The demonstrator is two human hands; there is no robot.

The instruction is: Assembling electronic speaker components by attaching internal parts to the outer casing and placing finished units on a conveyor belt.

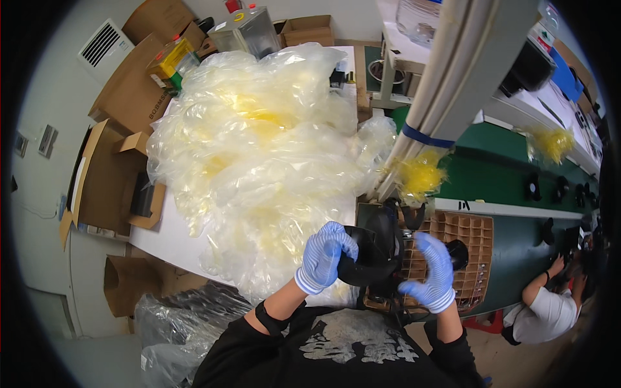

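Observation:
My left hand (326, 257), in a blue-and-white striped glove, is closed on the near-left edge of a black, hollow, rounded part (369, 262); its exact kind cannot be made out. To the right, my right hand (432, 275), gloved the same way, has thumb and fingers spread in a C shape with nothing between them. Further black pieces (385, 226) crowd behind the held part, partly hidden by it. Just beyond my right fingers a round black part (458, 255) sits on a brown cardboard divider grid (480, 242).
A large heap of clear and yellowish plastic bags (265, 142) covers the white table (174, 242). A grey post (446, 84) with yellow bundles rises ahead right. Green conveyor (498, 158) carries black parts. Another person (546, 310) works at right. Open cardboard box (107, 178) stands left.

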